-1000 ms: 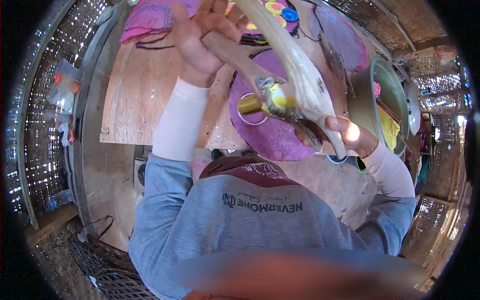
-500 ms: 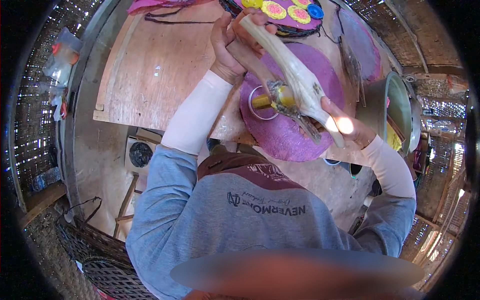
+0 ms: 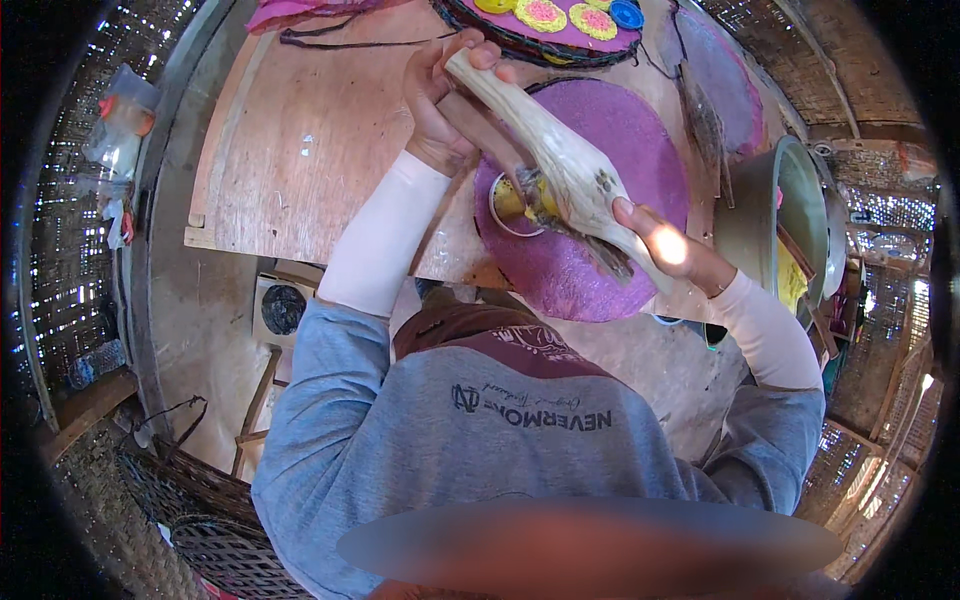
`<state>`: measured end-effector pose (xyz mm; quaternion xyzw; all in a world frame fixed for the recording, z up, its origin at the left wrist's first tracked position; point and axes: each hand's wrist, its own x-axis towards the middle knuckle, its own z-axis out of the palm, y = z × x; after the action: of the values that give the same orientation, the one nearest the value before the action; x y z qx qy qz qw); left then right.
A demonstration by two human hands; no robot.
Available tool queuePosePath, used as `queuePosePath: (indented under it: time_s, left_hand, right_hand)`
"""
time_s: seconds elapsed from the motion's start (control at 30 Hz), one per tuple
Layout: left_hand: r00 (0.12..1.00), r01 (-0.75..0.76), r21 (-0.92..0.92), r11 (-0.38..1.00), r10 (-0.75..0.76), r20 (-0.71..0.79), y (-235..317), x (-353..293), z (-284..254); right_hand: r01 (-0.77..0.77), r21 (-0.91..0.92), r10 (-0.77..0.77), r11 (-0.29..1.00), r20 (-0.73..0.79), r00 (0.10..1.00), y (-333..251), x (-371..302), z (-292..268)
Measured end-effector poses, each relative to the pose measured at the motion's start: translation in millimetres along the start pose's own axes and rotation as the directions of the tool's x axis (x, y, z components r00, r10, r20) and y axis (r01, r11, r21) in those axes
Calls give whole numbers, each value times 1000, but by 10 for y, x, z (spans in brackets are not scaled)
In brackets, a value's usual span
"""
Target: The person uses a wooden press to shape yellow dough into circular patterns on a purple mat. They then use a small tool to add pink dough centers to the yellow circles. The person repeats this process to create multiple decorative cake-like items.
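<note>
A hand press of two wooden pieces, one pale and smooth (image 3: pixel 560 150), one brown (image 3: pixel 488 132), slants over the table from upper left to lower right. My left hand (image 3: pixel 432 112) is closed round the upper ends of both pieces. The right hand (image 3: pixel 668 243) grips the lower end, thumb on top of the pale wood. Yellow paste (image 3: pixel 540 196) shows between the pieces near the middle. Below it, a thin white ring (image 3: pixel 497 222) lies on a purple round sheet (image 3: pixel 590 290), with yellow stuff visible inside; the press partly covers the ring.
At the far edge a dark-rimmed round tray (image 3: pixel 470 22) bears yellow-and-pink discs (image 3: pixel 541 14) and a blue lid (image 3: pixel 627 14). A large metal pot (image 3: pixel 745 215) stands at the right. Bare plywood table (image 3: pixel 300 170) spreads to the left; a dark wicker basket (image 3: pixel 215 545) sits lower left.
Both hands have shifted a little left with the press, and its pale piece has turned and now lies closer over the brown one, covering more of the yellow paste.
</note>
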<state>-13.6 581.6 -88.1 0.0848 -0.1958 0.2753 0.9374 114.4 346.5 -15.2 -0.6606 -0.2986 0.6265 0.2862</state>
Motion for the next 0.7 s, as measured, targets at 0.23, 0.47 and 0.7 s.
queuePosePath:
  time_s: [0.23, 0.47, 0.7]
  left_hand:
    - [970, -31, 6, 1000, 32, -242, -241, -106, -58]
    - [995, -3, 16, 1000, 4, -95, -194, 52, -201]
    - [998, 19, -14, 1000, -19, -67, 143, 47, -8]
  right_hand:
    - [-53, -17, 52, 998, -42, 998, 41, -137, -123]
    - [-93, -310, 12, 946, -255, 967, -312, -220, -99]
    - [66, -301, -143, 951, -243, 960, -156, 46, 93]
